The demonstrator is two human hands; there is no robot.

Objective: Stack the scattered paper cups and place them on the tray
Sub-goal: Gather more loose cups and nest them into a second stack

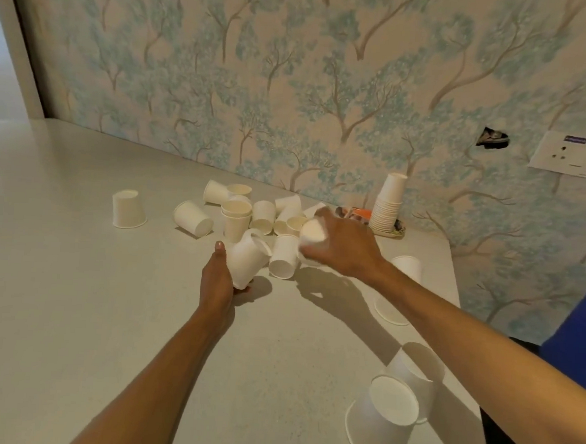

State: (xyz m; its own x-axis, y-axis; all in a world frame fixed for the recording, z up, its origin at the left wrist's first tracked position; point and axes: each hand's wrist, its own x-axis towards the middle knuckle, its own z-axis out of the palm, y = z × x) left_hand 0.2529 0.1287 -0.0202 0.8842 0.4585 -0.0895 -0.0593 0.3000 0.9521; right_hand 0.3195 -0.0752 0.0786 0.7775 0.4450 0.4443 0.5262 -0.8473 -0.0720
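Observation:
Several white paper cups (262,216) lie scattered in a heap at the middle of the grey table (58,276). My left hand (216,279) grips a short tilted stack of cups (246,262) near the heap's front. My right hand (341,245) reaches over the heap and holds a single cup (313,235), blurred. A tall stack of upside-down cups (388,204) stands on a small patterned tray (396,232) by the wall, mostly hidden behind my right hand and the stack.
Loose upside-down cups stand at the left (127,209), at the right behind my forearm (408,267), and two at the near right edge (384,421). Tree-patterned wallpaper backs the table, with a socket plate (573,155). Blue fabric (576,335) lies at the right.

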